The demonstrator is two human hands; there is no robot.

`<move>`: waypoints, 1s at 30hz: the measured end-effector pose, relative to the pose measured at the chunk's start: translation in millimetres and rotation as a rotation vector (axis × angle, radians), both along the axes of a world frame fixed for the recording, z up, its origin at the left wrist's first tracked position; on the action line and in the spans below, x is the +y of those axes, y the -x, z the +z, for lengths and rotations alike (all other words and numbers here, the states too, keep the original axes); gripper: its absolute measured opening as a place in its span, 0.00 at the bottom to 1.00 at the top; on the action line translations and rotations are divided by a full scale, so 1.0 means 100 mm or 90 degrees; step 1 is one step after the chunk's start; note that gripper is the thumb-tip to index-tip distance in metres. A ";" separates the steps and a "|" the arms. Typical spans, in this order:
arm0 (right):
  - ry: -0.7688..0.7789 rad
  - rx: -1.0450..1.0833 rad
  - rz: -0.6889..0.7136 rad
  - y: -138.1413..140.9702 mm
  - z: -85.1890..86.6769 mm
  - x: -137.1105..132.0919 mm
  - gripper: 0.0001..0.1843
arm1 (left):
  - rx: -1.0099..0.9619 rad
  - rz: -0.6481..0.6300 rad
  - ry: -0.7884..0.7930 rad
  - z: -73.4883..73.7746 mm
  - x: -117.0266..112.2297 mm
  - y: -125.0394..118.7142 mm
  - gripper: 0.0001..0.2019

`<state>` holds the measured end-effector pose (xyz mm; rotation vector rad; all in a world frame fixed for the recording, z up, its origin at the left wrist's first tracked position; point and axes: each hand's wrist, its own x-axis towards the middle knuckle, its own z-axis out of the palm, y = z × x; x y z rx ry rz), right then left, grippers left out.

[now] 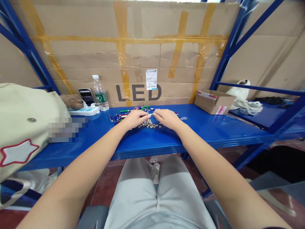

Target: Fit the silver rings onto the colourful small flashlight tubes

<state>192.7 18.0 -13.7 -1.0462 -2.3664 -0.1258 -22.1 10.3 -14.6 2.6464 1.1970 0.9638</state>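
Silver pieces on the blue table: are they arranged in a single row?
No, the silver pieces lie in a loose cluster on the blue table.

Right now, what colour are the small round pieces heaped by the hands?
Silvery; the small round pieces show best in the head view.

Workshop: blue rack bench (209, 127), cardboard (152, 57).

is a blue metal shelf (214, 127); bears a cluster of small silver discs (150, 124) near the front, coloured tubes (124, 111) scattered behind and leftward, a white power strip (86, 111) beside a water bottle (101, 97), and a cardboard box (212, 103) at right.
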 end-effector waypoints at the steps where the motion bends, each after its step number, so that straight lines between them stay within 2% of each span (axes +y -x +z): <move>1: 0.005 0.041 -0.010 -0.04 0.02 0.05 0.19 | -0.020 0.019 0.002 0.01 0.00 0.00 0.19; 4: 0.008 0.103 -0.068 -0.20 0.05 0.28 0.14 | -0.044 0.072 0.035 0.06 -0.02 0.02 0.18; 6: 0.060 0.018 -0.087 -0.30 0.03 0.43 0.10 | -0.033 0.091 0.060 0.07 -0.03 0.04 0.18; 9: 0.151 -0.107 -0.095 -0.37 -0.03 0.55 0.11 | -0.019 0.095 0.071 0.08 -0.04 0.05 0.18; 11: 0.164 -0.146 -0.110 -0.35 -0.06 0.55 0.12 | -0.014 0.085 0.068 0.07 -0.03 0.04 0.18; 14: 0.133 -0.155 -0.140 -0.27 -0.07 0.51 0.13 | -0.010 0.063 0.064 0.05 -0.01 0.04 0.18; 21: 0.117 -0.156 -0.193 -0.23 -0.07 0.50 0.08 | -0.005 0.061 0.065 0.04 -0.02 0.05 0.17; 24: 0.108 -0.058 -0.153 -0.24 -0.07 0.47 0.07 | 0.002 0.065 0.069 0.06 -0.04 0.02 0.16; 27: 0.121 0.103 -0.061 -0.17 -0.06 0.35 0.09 | -0.025 0.075 0.068 0.05 -0.05 -0.04 0.16; 30: 0.133 0.170 0.035 -0.01 -0.06 0.21 0.09 | -0.069 0.097 0.080 0.03 -0.04 -0.11 0.15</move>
